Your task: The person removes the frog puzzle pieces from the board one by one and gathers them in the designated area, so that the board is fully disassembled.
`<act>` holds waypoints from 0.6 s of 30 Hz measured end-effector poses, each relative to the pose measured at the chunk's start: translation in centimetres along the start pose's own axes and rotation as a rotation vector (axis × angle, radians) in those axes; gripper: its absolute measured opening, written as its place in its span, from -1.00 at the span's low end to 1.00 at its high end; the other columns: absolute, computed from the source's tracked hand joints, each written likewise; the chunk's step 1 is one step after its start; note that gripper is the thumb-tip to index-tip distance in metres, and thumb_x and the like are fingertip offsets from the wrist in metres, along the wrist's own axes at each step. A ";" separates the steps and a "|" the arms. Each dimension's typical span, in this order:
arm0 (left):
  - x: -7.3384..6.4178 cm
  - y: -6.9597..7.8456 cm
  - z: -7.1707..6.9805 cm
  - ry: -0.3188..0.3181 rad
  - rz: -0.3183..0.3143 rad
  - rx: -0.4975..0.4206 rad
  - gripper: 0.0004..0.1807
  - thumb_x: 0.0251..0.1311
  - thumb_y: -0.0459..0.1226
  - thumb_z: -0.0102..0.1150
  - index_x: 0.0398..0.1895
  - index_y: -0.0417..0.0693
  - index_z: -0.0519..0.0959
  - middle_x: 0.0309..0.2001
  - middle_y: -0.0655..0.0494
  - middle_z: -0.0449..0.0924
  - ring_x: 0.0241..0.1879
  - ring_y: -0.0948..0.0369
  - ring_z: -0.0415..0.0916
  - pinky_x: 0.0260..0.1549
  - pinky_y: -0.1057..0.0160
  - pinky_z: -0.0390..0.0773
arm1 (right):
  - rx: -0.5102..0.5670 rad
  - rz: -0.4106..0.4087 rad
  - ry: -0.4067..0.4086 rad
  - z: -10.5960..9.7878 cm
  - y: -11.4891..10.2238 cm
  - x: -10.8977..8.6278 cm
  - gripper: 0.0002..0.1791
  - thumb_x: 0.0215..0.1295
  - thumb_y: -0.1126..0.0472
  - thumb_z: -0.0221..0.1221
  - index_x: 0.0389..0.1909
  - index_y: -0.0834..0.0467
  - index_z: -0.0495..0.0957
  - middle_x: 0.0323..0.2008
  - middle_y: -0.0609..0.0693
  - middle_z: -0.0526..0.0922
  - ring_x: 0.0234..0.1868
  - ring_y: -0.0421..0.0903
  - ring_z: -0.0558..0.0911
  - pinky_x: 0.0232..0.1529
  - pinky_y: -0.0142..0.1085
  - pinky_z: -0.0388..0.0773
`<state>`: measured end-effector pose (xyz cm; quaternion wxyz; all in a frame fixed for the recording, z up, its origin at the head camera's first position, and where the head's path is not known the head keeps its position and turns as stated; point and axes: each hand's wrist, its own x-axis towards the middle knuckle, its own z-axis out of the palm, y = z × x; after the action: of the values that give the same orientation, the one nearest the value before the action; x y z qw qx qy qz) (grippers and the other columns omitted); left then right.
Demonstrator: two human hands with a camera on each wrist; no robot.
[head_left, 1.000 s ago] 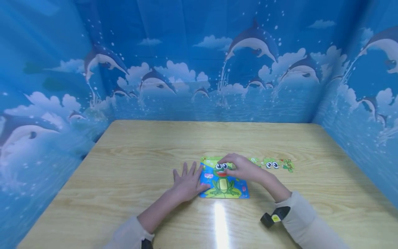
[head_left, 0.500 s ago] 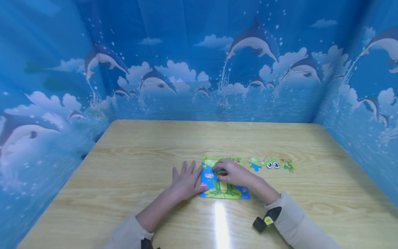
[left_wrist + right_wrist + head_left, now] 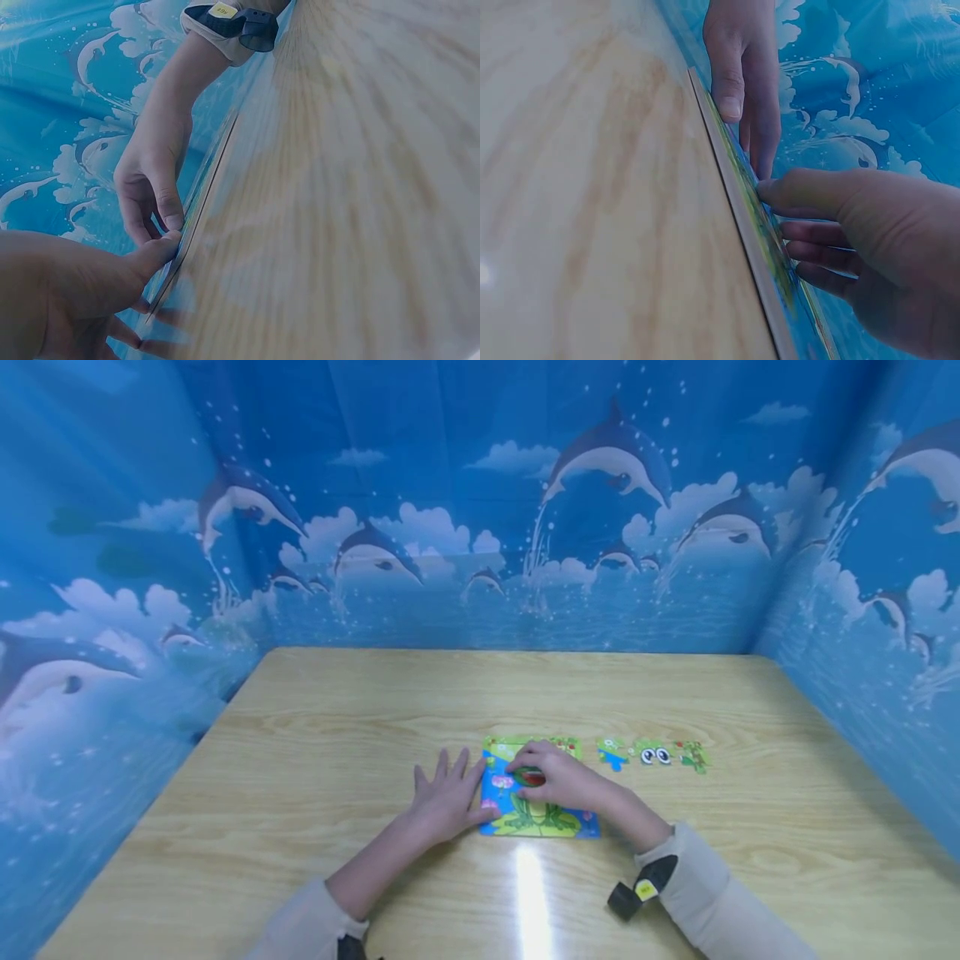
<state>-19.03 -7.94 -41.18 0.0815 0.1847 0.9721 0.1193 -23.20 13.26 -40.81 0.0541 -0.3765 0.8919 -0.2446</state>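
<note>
A frog jigsaw puzzle [image 3: 504, 817] lies flat on the wooden table in the head view. My left hand [image 3: 445, 804] rests palm down with fingers spread, its thumb lying over the puzzle's left edge. My right hand [image 3: 562, 779] is over the upper middle of the board. Its thumb and curled fingers span the puzzle piece [image 3: 534, 779] with the frog's red mouth. In the right wrist view the right thumb [image 3: 799, 193] and fingers reach the picture's surface. The hand covers the frog's eyes and part of its body.
Right of the board, three loose puzzle pieces lie in a row: a blue-green one [image 3: 614, 755], one with frog eyes [image 3: 655, 755] and a green one with red spots [image 3: 692, 756]. A blue dolphin-print curtain [image 3: 450, 485] surrounds the table's back and sides.
My right hand has moved left and slightly down over the frog's face, hiding its eyes and uncovering the blue-green loose piece. My left hand has barely moved.
</note>
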 end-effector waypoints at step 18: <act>0.1 0.1 0.0 -0.015 -0.019 0.001 -0.11 0.10 0.26 -0.02 0.40 -0.03 0.10 0.38 -0.20 -0.09 0.31 -0.26 -0.24 0.06 -0.43 -0.15 | 0.019 -0.069 0.023 -0.1 0.3 0.1 -0.68 0.14 0.36 0.21 -0.05 0.20 0.56 -0.10 -0.01 0.46 -0.28 -0.20 0.49 -0.29 -0.40 0.49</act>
<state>-19.06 -7.80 -41.14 0.0899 0.1767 0.9732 0.1165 -23.51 13.38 -40.80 0.0388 -0.4034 0.8767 -0.2590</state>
